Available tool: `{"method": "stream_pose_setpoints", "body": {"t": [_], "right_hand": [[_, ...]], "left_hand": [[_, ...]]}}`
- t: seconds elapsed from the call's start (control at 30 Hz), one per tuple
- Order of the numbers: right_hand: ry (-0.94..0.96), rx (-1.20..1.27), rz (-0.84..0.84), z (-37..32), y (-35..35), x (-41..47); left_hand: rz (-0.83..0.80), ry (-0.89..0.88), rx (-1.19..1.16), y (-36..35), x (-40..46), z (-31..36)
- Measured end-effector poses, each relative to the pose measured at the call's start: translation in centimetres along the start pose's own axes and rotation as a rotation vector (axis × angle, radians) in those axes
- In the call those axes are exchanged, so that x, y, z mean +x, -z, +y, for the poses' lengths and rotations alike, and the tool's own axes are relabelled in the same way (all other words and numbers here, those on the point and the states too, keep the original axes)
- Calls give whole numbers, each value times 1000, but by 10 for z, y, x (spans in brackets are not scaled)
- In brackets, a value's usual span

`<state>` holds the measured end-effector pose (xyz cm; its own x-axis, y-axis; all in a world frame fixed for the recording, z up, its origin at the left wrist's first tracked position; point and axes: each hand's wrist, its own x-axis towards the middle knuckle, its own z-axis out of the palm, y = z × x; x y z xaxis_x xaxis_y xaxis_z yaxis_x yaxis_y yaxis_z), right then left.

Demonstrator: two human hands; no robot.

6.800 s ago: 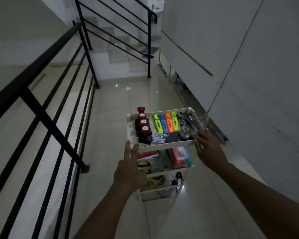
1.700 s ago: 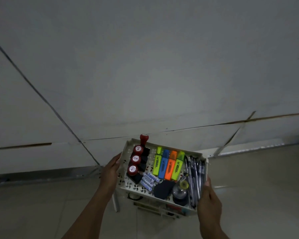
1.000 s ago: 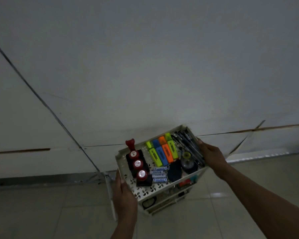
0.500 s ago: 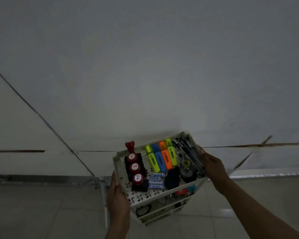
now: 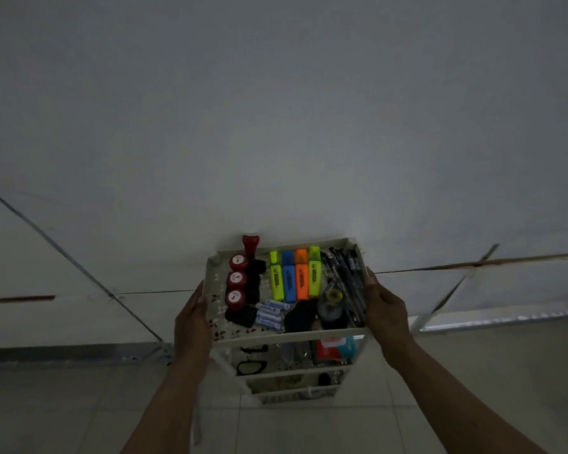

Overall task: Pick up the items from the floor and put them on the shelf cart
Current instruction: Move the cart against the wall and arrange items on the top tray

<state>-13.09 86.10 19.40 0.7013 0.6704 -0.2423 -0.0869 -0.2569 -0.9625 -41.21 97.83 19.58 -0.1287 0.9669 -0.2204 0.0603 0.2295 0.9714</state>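
Note:
A white tiered shelf cart (image 5: 289, 337) stands on the tiled floor against a grey wall. Its top tray holds red-capped stamps (image 5: 236, 280), several highlighters (image 5: 294, 278), batteries (image 5: 269, 314), dark pens (image 5: 348, 280) and a tape roll (image 5: 332, 304). My left hand (image 5: 192, 319) holds the tray's left side. My right hand (image 5: 386, 311) holds its right side. Lower tiers carry black glasses (image 5: 250, 367) and a red packet (image 5: 328, 348).
The grey wall (image 5: 276, 126) rises directly behind the cart, with dark seam lines crossing it. Pale floor tiles (image 5: 309, 427) spread around the cart's base. A metal strip (image 5: 492, 321) runs along the wall foot at the right.
The cart has turned from a skewed angle to square against the wall. My hands have shifted to its left and right sides.

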Motion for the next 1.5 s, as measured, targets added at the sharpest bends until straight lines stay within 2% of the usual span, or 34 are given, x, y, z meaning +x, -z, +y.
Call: {"method": "stream_pose_setpoints", "body": {"t": [0.3,0.73,1.13,1.5], "right_hand": [[18,-65,-48,-12,-13,9],[0,-24,36,5,-14,4],[-8,-157,120,6,-14,8],[-33,-113,74,6,-15,3]], "left_hand": [[-10,-52,102,9,10,2],[-17,-90,116,13,3,-7],[-51,-123,107,15,8,-12],[-42,-113,199,20,13,-11]]}}
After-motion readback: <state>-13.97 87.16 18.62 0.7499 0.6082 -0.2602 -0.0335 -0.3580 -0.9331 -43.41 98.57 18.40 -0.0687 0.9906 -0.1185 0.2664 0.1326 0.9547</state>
